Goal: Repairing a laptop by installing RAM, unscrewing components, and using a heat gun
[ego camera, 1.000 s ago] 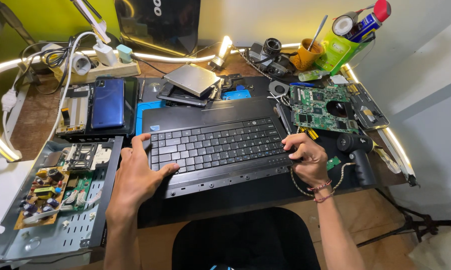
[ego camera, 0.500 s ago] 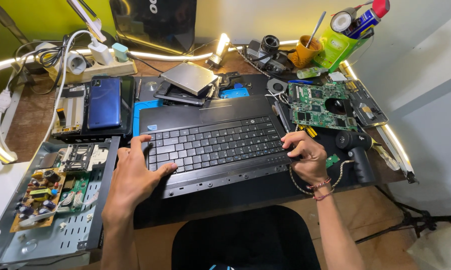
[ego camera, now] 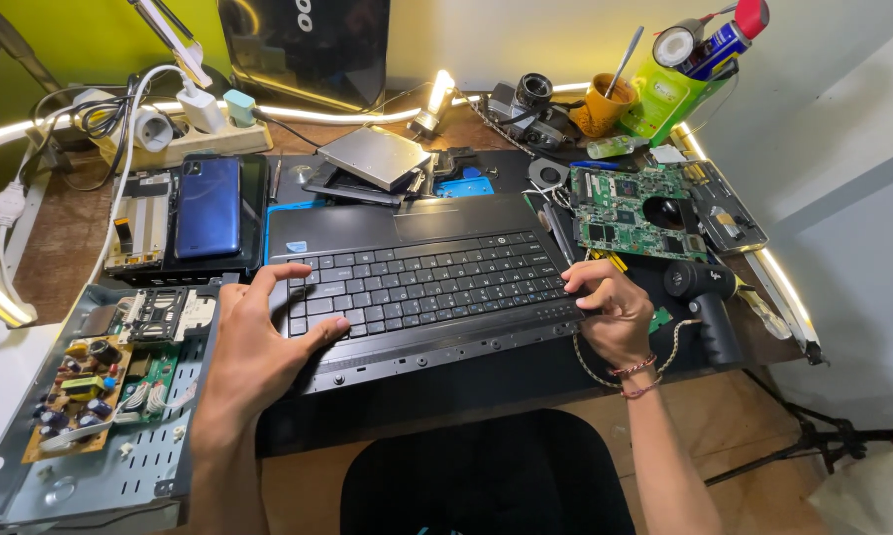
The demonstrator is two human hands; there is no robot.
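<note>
A black laptop base with its keyboard (ego camera: 421,282) lies in the middle of the dark work mat, turned so the palm rest faces away from me. My left hand (ego camera: 258,342) lies on its left edge, fingers spread, thumb on the lower keys. My right hand (ego camera: 610,312) is curled around the laptop's right edge, fingers gripping the corner by the keyboard. A cord bracelet hangs at that wrist.
A green circuit board (ego camera: 630,213) lies right of the laptop, a black electric screwdriver (ego camera: 709,307) beside my right hand. At left are a blue phone (ego camera: 207,206), an open metal chassis with boards (ego camera: 90,396) and a power strip (ego camera: 179,134). A silver drive (ego camera: 375,157) sits behind.
Both hands keep their places on the laptop. The view has shifted slightly; my left thumb sits a little further onto the keys.
</note>
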